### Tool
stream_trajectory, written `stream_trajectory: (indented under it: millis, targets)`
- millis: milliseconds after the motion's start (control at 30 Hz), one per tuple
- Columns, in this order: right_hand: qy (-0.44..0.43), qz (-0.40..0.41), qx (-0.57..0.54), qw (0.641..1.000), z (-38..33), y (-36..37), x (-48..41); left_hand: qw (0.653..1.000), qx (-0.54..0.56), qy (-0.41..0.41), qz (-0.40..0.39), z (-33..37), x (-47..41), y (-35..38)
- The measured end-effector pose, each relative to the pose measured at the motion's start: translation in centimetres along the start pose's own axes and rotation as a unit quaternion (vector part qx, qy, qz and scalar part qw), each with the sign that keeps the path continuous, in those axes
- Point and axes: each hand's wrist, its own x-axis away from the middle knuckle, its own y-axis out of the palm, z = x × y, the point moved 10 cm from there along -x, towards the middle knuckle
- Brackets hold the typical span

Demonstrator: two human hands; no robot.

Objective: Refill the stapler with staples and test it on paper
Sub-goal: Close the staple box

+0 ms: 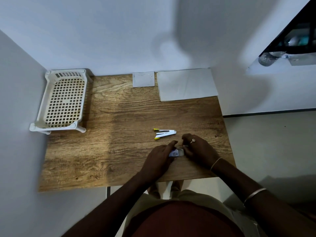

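One stapler point(165, 133), white with yellow tips, lies sprung open on the wooden table point(119, 117) just beyond the hands, long axis left-right, hinge end to the right, its two arms fanning leftward. One staple box point(176, 153) near the table's front edge: left hand point(159, 161) curled round its left end, right hand point(200, 151) with fingers curled onto its right end, exact pinch hidden. Far edge: one small paper sheet point(143, 79), one larger paper sheet point(186, 84); one white basket point(63, 100) far left.
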Motion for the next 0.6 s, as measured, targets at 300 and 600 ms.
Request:
stream_trajectory:
  millis: [300, 600]
  targets:
    - [-0.001, 0.022, -0.105, 0.994, -2.4, -0.5, 1.8, 1.000, 0.014, -0.019, -0.004, -0.6, 0.0, 0.4]
    - [-0.009, 0.004, -0.037, 0.999, -2.1, 0.7, 2.3, 1.000, 0.013, -0.023, -0.008, -0.8, -0.2, 0.5]
